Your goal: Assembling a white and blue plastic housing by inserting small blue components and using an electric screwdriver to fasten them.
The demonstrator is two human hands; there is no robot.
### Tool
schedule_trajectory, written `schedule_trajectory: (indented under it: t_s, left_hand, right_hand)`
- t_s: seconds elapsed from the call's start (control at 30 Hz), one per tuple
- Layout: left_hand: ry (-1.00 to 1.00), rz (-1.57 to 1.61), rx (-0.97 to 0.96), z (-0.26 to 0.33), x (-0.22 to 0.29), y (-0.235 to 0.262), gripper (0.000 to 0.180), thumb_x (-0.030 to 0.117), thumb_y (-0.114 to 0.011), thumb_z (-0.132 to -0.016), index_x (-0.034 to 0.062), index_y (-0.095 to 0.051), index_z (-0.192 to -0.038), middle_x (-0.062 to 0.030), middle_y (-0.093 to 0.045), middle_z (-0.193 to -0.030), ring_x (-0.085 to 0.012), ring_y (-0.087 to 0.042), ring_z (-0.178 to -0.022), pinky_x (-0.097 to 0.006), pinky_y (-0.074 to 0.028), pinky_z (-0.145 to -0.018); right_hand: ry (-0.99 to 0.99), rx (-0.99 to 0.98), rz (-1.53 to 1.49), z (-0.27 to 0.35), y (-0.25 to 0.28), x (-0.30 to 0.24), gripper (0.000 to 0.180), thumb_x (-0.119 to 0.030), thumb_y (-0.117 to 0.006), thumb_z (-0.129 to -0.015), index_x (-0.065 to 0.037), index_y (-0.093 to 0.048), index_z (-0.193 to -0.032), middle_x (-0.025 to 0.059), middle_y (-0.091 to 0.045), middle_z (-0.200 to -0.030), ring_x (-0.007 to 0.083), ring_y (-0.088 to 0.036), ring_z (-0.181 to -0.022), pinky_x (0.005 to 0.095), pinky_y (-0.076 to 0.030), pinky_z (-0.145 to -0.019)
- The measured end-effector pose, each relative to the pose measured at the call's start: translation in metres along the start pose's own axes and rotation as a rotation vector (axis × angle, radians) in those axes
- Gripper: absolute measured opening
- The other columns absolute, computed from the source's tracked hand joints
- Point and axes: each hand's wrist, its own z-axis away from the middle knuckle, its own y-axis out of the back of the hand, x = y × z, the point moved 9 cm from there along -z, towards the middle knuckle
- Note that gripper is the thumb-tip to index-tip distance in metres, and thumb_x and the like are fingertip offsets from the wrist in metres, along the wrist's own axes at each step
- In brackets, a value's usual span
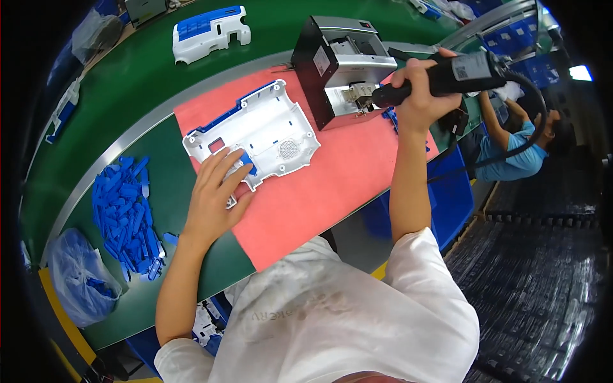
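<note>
With twelve at the top of my view, I have a clear plastic bag (80, 274) at eight o'clock, some blue inside it. Beside it, toward nine, a loose pile (128, 220) of narrow blue pieces lies on the green table (220, 268). Out at eleven I see a white-and-blue housing (207, 39), well apart from the work.

My left hand (217, 185) sits inward of the pile, at nine. Its fingers are spread over the near edge of the shell (258, 134), fingertips at a blue patch there, thumb standing away from them; I cannot tell how hard it presses. The shell itself is between ten and eleven, white, hollow side up, with a blue strip along its far edge. It rests on the pink mat (313, 198).

Just past twelve stands the machine (345, 70), silver and black, open in front. Between one and two, my right hand (416, 96) has its fingers wrapped around a black corded tool (456, 73), whose tip points at the machine's metal front; I cannot tell whether they touch. At three is a blue bin (456, 185), and between two and three, a co-worker (518, 153) in light blue.
</note>
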Motion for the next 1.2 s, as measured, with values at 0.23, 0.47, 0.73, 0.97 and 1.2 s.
schedule_trajectory:
  t_s: [0.23, 0.47, 0.73, 0.97, 1.2]
  left_hand:
    - [0.001, 0.017, 0.005, 0.001, 0.0, 0.002, 0.042, 0.013, -0.074, -0.073, 0.0043, -0.064, -0.114, -0.0121, -0.054, -0.132, -0.0356, -0.047, -0.126, -0.047, -0.037, -0.105]
    - [0.013, 0.039, 0.009, 0.006, -0.003, 0.007, 0.058, 0.014, -0.077, -0.071, 0.0054, -0.058, -0.125, -0.0127, -0.055, -0.133, -0.035, -0.046, -0.128, -0.045, -0.036, -0.107]
    - [0.026, 0.09, -0.005, 0.005, -0.003, 0.001, 0.048, 0.016, -0.071, -0.078, 0.0075, -0.059, -0.124, -0.0142, -0.051, -0.132, -0.0363, -0.042, -0.127, -0.047, -0.036, -0.106]
    - [-0.022, 0.08, 0.047, 0.008, -0.001, 0.001, 0.035, 0.014, -0.069, -0.079, 0.0092, -0.066, -0.113, -0.0134, -0.051, -0.13, -0.0365, -0.043, -0.124, -0.047, -0.038, -0.102]
    - [-0.001, 0.097, 0.032, 0.01, -0.002, -0.001, 0.034, 0.014, -0.069, -0.08, 0.0093, -0.066, -0.113, -0.0131, -0.05, -0.132, -0.0367, -0.042, -0.125, -0.048, -0.037, -0.103]
  right_hand:
    - [-0.06, -0.055, -0.01, 0.011, -0.001, -0.007, 0.038, 0.013, -0.06, -0.076, 0.006, -0.046, -0.111, 0.0046, -0.058, -0.06, 0.0115, -0.055, -0.047, 0.0235, -0.043, -0.049]
    - [-0.15, -0.093, -0.449, 0.04, -0.046, -0.04, 0.052, 0.01, -0.053, -0.078, 0.003, -0.034, -0.126, 0.0093, -0.054, -0.065, 0.0179, -0.052, -0.046, 0.0334, -0.048, -0.048]
    - [-0.237, -0.436, -0.327, 0.107, -0.149, -0.031, 0.056, 0.006, -0.059, -0.081, 0.001, -0.03, -0.128, 0.0098, -0.054, -0.062, 0.0162, -0.053, -0.047, 0.0316, -0.048, -0.05]
    - [-0.301, -0.437, -0.32, 0.125, -0.154, -0.02, 0.055, 0.007, -0.058, -0.081, 0.0, -0.031, -0.127, 0.0089, -0.054, -0.062, 0.0161, -0.053, -0.047, 0.0316, -0.049, -0.05]
    - [-0.303, -0.469, -0.306, 0.131, -0.155, -0.021, 0.054, 0.005, -0.058, -0.081, -0.002, -0.031, -0.127, 0.008, -0.052, -0.062, 0.0159, -0.052, -0.048, 0.0321, -0.049, -0.051]
